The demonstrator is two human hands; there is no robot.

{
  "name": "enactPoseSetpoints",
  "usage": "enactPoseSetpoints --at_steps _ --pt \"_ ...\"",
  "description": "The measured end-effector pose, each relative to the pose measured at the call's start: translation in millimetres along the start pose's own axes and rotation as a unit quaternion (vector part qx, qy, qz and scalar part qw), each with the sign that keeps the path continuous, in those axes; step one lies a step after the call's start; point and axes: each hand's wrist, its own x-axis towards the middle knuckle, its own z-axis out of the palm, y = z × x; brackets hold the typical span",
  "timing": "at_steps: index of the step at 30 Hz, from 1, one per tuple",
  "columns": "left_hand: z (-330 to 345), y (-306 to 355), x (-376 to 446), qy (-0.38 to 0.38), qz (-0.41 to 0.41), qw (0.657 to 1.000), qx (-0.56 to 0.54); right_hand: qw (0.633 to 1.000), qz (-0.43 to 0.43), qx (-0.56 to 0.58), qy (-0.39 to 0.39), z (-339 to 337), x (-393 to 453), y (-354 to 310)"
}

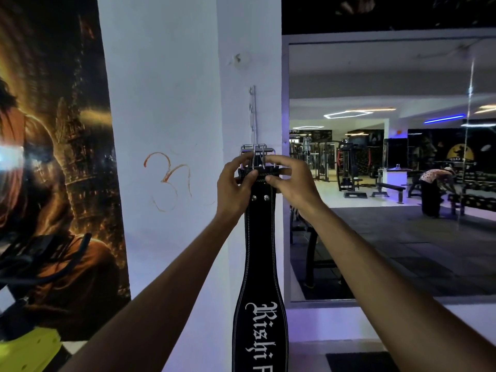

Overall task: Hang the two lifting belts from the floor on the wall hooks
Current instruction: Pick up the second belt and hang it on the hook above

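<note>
A black lifting belt [259,237] with white stitching and white lettering hangs straight down in front of a white pillar. Its silver buckle [258,154] is at the top, just below a narrow metal strip of wall hooks [252,111] on the pillar's right face. My left hand [236,183] grips the belt's top end from the left. My right hand [288,181] pinches it from the right, fingertips on the strap under the buckle. Whether the buckle sits on a hook I cannot tell. Only one belt is in view.
A white pillar [166,103] fills the middle, with an orange drawn mark [169,181]. A dark poster [53,157] covers the wall at left. A large mirror [389,170] at right reflects gym machines, benches and a bending person [433,191].
</note>
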Motion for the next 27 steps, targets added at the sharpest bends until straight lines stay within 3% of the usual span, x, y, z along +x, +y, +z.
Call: enactPoseSetpoints --at_steps 6,18,27 --pt "0 2 -1 -0.032 0.051 0.998 0.024 0.999 -0.007 0.045 0.020 -1 1 8" --pt "19 4 6 0.015 0.001 0.997 -0.070 0.994 -0.066 0.046 0.072 -8 18 24" --pt "43 -8 41 0.002 0.036 0.999 -0.022 0.989 -0.097 0.061 0.092 -19 60 58"
